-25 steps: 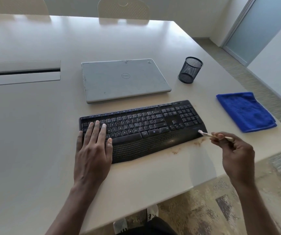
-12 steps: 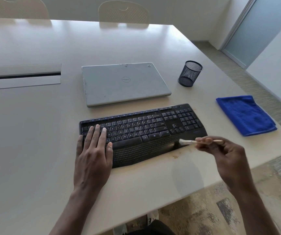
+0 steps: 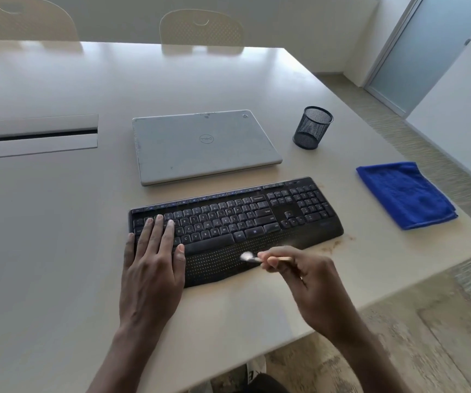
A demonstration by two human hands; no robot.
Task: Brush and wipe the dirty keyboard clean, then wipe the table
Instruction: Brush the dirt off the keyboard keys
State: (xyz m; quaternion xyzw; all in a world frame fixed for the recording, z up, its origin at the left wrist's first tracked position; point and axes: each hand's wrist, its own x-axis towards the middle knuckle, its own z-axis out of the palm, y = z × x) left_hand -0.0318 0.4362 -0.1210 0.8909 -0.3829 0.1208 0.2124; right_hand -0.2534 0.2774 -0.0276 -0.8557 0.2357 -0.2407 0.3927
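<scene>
Now the keyboard (image 3: 243,219) lies close to the table's (image 3: 58,251) front edge, toward its right front corner, and the small brush (image 3: 250,258) is sweeping along its palm rest. The pale bristles, a second ago at the rest's right end beside the brown crumbs (image 3: 336,243), are now a blur over the middle of the dotted rest. The right hand (image 3: 311,282) pinches the wooden handle between thumb and curled fingertips and is further left than it was. The left hand (image 3: 152,265) stays flat on the leftmost keys, fingers straight and nearly together, steadying the board. The crumbs lie on the table just off the keyboard's right front corner, so I judge the brushing well under way and the wiping not yet begun: the folded blue cloth (image 3: 406,194) lies untouched near the right edge. Behind the keyboard sit a closed laptop (image 3: 206,146) and a mesh cup (image 3: 312,127).
</scene>
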